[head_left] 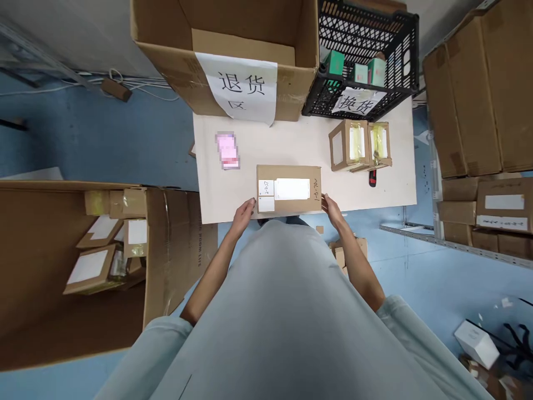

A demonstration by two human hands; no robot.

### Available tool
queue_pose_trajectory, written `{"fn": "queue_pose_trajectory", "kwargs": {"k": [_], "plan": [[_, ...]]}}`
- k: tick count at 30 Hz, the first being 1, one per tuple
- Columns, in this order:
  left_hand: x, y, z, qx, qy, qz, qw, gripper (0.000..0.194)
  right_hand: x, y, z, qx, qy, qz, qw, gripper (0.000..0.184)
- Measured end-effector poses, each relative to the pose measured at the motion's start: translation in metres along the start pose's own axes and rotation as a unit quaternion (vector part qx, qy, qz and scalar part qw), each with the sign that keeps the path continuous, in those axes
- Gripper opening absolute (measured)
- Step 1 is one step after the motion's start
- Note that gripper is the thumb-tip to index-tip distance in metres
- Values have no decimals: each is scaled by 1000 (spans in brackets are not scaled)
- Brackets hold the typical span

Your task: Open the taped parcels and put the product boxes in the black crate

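A brown cardboard box point(288, 206) with white labels and handwritten marks lies at the front edge of the white table point(300, 139). My left hand point(243, 215) is at its left end, thumb upward and fingertips close against the side. At the right end, the fingers of my right hand point(332, 210) press on the box's side, so it sits between both hands. Two smaller taped cardboard boxes point(350, 145) stand side by side farther back on the right. A red and black tool point(372, 178) lies partly hidden in front of them.
At the back stand a large open carton point(166, 66) with a paper sign and a black plastic crate point(368, 33) holding green boxes. A blurred pink item point(227, 150) lies at left. A big carton point(156, 255) with parcels stands left; shelves with boxes point(499, 205) stand right.
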State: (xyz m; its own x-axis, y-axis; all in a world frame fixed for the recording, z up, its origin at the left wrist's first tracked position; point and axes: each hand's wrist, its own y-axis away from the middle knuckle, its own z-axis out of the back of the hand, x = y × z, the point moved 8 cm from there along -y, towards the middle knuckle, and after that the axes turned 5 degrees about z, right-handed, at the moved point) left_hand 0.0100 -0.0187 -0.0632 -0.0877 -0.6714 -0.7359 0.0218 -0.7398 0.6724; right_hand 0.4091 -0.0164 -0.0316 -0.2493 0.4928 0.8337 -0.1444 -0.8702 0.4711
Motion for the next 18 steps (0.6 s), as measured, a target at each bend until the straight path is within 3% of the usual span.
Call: {"fn": "queue_pose_trajectory", "kwargs": {"k": [3,6,9,13,18], "plan": [[14,6,-2,-42,-5,28,999,54,-27,2,5,36,-34,-40,998,66],[13,10,-8,-65,-19,25,997,47,-29,2,2,90,-34,-3,995,56],[4,14,-13,-91,-29,27,995,47,-22,1,-1,129,-30,25,991,52],[-15,21,-17,-133,-33,29,990,45,-7,-10,12,126,-13,37,991,55],[-55,25,-24,-181,-9,-14,983,58,39,-30,38,114,28,112,987,60]]}}
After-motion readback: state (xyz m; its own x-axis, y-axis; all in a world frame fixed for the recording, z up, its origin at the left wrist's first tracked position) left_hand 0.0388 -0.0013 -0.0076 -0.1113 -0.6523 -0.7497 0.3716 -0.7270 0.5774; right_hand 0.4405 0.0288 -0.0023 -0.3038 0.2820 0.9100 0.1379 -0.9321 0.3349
